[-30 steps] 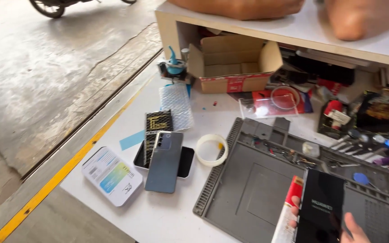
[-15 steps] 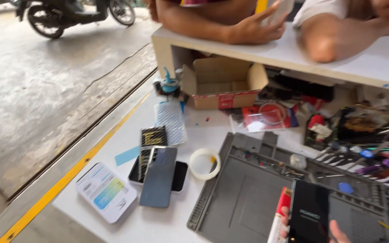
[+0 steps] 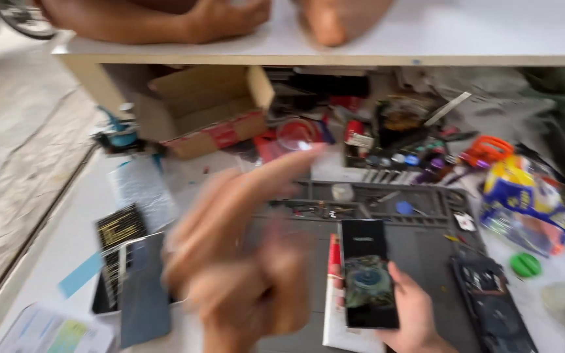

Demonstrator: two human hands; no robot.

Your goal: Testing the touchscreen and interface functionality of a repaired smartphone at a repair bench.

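Two hands of ours over one crowded worktop (image 3: 67,242). Our right hand (image 3: 416,314), at the near edge, is wrapped around the lower part of a black phone (image 3: 367,274), thumb on its right side; the phone stands lengthwise over the grey work mat (image 3: 426,245), its lower end beside a red-and-white packet (image 3: 336,287) that lies on the mat's near part. Our left hand (image 3: 243,255) is raised between camera and worktop, heavily blurred, holding nothing we can make out; we cannot tell whether its fingers are curled or spread.

Toward the left edge: a blue-grey phone (image 3: 144,287) stacked on a dark one, and a paper card (image 3: 53,330) at the near left corner. At the back, under the shelf (image 3: 492,46): an open cardboard box (image 3: 204,108) and a crowd of small tools. Toward the right edge: a yellow-and-blue bag (image 3: 524,196), a green cap (image 3: 525,264) and a dismantled dark phone (image 3: 488,301) on the mat's right border.

Open room: the mat's middle and the bare strip along the left edge. Another person's arms (image 3: 165,19) rest on the shelf top.
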